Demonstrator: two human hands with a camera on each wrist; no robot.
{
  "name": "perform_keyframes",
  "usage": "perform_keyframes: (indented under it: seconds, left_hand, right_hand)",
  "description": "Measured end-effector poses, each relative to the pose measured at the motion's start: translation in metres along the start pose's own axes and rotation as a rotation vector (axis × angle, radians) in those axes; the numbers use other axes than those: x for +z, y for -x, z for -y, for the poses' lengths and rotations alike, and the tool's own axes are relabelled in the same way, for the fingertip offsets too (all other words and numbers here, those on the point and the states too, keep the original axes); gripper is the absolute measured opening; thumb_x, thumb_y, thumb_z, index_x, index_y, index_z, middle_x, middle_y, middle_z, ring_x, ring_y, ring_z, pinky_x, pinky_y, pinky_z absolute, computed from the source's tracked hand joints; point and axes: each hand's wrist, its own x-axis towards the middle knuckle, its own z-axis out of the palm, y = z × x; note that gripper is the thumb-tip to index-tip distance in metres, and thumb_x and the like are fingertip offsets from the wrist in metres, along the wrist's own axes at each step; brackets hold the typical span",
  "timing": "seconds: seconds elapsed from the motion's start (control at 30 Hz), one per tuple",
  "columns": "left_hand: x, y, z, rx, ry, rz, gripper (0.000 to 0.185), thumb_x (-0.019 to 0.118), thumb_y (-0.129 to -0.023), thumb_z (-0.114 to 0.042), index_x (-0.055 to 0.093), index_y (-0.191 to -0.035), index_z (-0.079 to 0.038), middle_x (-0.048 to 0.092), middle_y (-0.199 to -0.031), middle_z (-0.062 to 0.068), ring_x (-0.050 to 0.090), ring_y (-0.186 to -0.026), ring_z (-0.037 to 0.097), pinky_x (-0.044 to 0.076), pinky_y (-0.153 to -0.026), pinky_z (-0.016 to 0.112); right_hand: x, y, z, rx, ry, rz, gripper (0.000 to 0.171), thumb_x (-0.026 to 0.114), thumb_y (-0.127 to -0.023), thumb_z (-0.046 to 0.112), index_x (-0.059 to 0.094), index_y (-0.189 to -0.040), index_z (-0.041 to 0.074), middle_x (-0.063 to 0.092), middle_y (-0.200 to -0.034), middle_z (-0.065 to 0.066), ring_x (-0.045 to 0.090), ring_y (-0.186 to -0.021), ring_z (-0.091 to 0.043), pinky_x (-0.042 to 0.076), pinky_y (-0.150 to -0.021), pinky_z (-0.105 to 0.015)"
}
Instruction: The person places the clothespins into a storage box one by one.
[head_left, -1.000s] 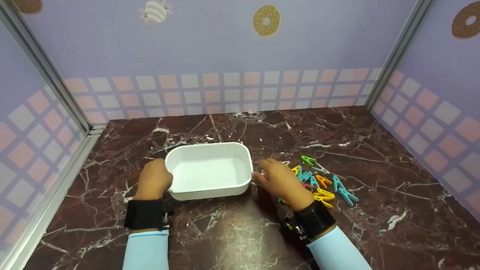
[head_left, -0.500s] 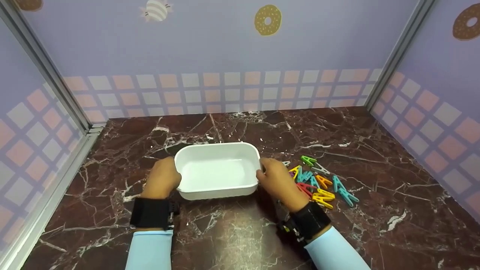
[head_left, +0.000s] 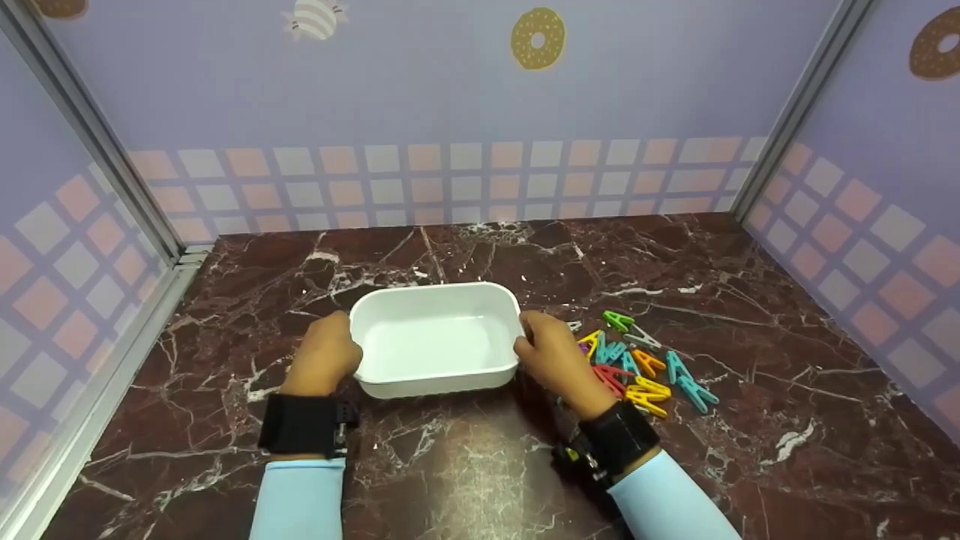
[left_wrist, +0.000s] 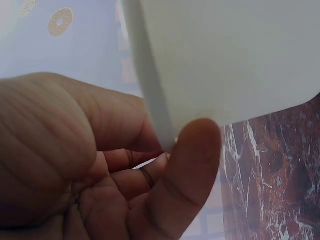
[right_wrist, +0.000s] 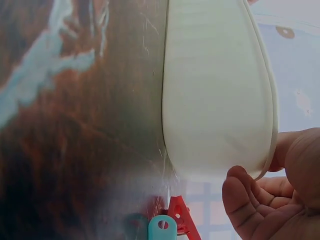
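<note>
Left hand point(head_left: 324, 355) is pinching one end of the white tub point(head_left: 435, 385) by the rim, right hand point(head_left: 553, 356) pinching the other. Tub's on the marbled tabletop point(head_left: 472, 465), near a messy bunch of colorful clothespins point(head_left: 643, 360). Looks like it's sitting flat, but can't really see the underside.

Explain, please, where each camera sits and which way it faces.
Head: on the head, facing forward and down at the white tub and clothespins; shows left hand, right hand and sleeves.
Left wrist: on that wrist, facing the tub close up; shows that hand gripping it.
Right wrist: on that wrist, facing the tub's outside; shows that hand gripping it.
Both wrist views share the tub and marbled table.
</note>
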Motion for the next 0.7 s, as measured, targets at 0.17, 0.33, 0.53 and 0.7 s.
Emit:
perform_keyframes:
  seconds: [0.17,0.33,0.53,0.7]
  left_hand:
    - [0.001,0.000,0.000,0.004,0.004,-0.006,0.035,0.046,-0.074,0.014,0.056,-0.106,0.020,0.062,-0.099,0.033,0.060,-0.090,0.043,0.049,-0.082,0.054]
    - [0.001,0.000,0.000,0.034,-0.001,-0.033,0.032,0.046,-0.074,0.014,0.058,-0.102,0.019,0.063,-0.095,0.032,0.060,-0.087,0.043,0.050,-0.080,0.054]
    - [0.001,0.000,0.000,0.033,0.014,-0.028,0.031,0.045,-0.073,0.015,0.060,-0.100,0.018,0.063,-0.092,0.030,0.059,-0.081,0.039,0.050,-0.076,0.051]
    - [0.005,-0.002,-0.003,0.052,0.014,-0.002,0.031,0.044,-0.074,0.017,0.060,-0.100,0.017,0.063,-0.091,0.029,0.055,-0.078,0.036,0.047,-0.071,0.048]
  right_hand:
    - [-0.002,-0.001,0.001,-0.020,0.030,0.023,0.010,0.060,-0.082,0.000,0.055,-0.076,0.007,0.049,-0.070,0.000,0.047,-0.065,-0.019,0.040,-0.057,-0.032]
    - [-0.007,0.000,0.005,-0.045,0.058,0.057,0.010,0.062,-0.081,0.002,0.056,-0.076,0.007,0.050,-0.069,0.001,0.047,-0.064,-0.018,0.039,-0.056,-0.033]
    - [-0.013,0.001,0.006,-0.004,0.036,0.079,0.015,0.062,-0.078,0.003,0.051,-0.070,0.010,0.042,-0.062,0.005,0.042,-0.057,-0.014,0.032,-0.051,-0.028]
    - [-0.019,0.001,0.002,0.046,0.006,0.083,0.016,0.061,-0.077,0.001,0.050,-0.070,0.009,0.044,-0.058,0.004,0.045,-0.052,-0.013,0.035,-0.047,-0.026]
